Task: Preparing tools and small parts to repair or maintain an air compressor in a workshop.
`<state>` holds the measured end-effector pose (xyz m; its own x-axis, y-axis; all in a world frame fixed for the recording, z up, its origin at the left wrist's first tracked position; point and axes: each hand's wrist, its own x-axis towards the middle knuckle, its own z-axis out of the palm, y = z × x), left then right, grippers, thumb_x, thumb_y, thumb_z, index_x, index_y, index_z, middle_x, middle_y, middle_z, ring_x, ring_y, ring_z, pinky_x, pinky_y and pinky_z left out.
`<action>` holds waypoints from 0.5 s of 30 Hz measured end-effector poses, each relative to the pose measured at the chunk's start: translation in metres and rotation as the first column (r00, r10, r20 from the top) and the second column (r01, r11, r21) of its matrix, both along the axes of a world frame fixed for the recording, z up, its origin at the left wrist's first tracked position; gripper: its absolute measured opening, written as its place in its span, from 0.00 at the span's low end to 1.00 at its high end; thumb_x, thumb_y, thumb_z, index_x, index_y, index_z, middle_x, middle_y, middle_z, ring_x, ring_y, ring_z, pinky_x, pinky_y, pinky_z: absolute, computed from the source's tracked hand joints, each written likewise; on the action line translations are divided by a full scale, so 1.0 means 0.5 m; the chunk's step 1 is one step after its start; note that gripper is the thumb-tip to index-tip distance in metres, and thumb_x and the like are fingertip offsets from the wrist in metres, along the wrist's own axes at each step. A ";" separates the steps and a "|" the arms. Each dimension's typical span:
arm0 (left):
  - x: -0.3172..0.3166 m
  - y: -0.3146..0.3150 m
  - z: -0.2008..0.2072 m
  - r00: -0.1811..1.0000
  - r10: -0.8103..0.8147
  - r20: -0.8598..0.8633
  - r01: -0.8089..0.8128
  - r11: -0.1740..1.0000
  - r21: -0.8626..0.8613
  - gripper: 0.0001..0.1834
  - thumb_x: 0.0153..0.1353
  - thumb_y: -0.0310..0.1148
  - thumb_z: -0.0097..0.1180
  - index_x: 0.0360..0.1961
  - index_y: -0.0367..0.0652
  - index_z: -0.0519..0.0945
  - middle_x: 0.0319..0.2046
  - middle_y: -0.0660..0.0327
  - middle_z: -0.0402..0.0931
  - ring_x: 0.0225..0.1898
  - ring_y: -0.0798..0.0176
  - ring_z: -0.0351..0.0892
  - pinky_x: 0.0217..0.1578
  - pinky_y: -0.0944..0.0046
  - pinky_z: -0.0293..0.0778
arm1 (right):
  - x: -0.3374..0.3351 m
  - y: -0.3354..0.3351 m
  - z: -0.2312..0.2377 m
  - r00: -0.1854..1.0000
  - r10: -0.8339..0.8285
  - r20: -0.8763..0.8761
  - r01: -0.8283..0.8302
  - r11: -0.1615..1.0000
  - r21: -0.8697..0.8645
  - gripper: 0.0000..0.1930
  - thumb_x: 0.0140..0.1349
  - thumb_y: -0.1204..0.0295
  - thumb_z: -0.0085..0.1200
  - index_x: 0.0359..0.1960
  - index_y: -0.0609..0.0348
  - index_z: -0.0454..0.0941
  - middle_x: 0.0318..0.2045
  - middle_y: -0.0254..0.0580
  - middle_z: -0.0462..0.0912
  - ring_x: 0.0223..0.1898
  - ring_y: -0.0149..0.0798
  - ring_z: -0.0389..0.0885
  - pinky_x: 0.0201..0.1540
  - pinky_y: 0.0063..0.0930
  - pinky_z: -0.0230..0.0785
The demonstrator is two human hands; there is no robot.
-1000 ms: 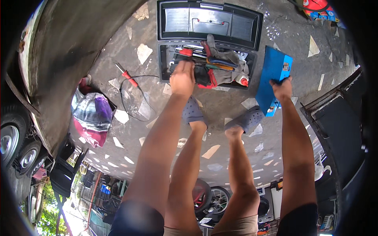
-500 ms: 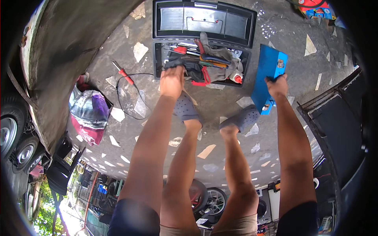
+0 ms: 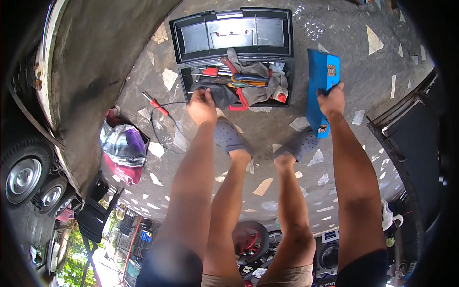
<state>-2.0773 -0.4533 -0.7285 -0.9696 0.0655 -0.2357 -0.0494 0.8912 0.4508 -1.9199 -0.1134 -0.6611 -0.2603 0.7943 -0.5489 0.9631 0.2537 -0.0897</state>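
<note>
An open black toolbox [image 3: 292,98] stands on the floor in front of my feet, filled with hand tools and gloves. My left hand [image 3: 202,107] is at its near left corner, fingers pinched together on a dark cloth [image 3: 221,94] that lies over the contents. Grey gloves [image 3: 253,68], orange-and-blue handled tools [image 3: 249,78], a red-handled tool [image 3: 210,71] and a white bottle with a red cap [image 3: 281,97] show inside. To the right, my right hand [image 3: 332,101] grips the side of a blue metal case [image 3: 315,71] with silver latches, which stands on edge beside my right foot.
A soldering iron [image 3: 158,105] with a red handle and black cord lies left of the toolbox. Nearer on the left is a bundle of coloured cloth [image 3: 125,148]. A black chair [image 3: 93,217] and vehicle wheels [image 3: 24,177] stand at the far left, a dark metal frame [image 3: 406,138] at the right.
The view has shifted, so the toolbox sits lower and further left. My left fingers have drawn into a pinch at the cloth. The right hand still holds the blue case, which tilts slightly less.
</note>
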 end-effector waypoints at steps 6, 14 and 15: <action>0.012 -0.010 -0.017 0.995 0.076 -0.069 -0.080 0.995 -0.053 0.08 0.55 0.31 0.66 0.28 0.38 0.81 0.23 0.53 0.82 0.26 0.53 0.84 0.31 0.56 0.77 | -0.002 -0.001 0.009 1.000 -0.003 -0.016 0.003 1.000 0.014 0.32 0.52 0.67 0.66 0.55 0.62 0.61 0.53 0.58 0.74 0.54 0.61 0.75 0.57 0.48 0.68; -0.059 0.000 -0.016 0.893 0.446 0.059 -0.414 0.866 -0.281 0.11 0.52 0.34 0.70 0.28 0.36 0.84 0.28 0.49 0.84 0.29 0.50 0.85 0.33 0.55 0.79 | -0.015 -0.008 0.011 1.000 -0.022 -0.022 0.022 1.000 0.010 0.32 0.52 0.66 0.66 0.53 0.62 0.61 0.51 0.60 0.75 0.52 0.63 0.75 0.56 0.48 0.68; -0.069 -0.003 -0.019 0.859 0.501 0.108 -0.484 0.862 -0.150 0.12 0.52 0.34 0.69 0.28 0.35 0.84 0.27 0.51 0.84 0.27 0.54 0.84 0.32 0.57 0.78 | -0.024 -0.016 0.011 0.999 -0.035 -0.030 0.035 0.999 0.005 0.31 0.52 0.66 0.66 0.53 0.62 0.61 0.51 0.60 0.75 0.52 0.63 0.75 0.56 0.48 0.68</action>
<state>-2.1117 -0.4549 -0.7382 -0.8245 -0.4474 -0.3465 -0.5500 0.7778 0.3043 -1.9319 -0.1216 -0.6557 -0.2485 0.8060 -0.5372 0.9683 0.2204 -0.1173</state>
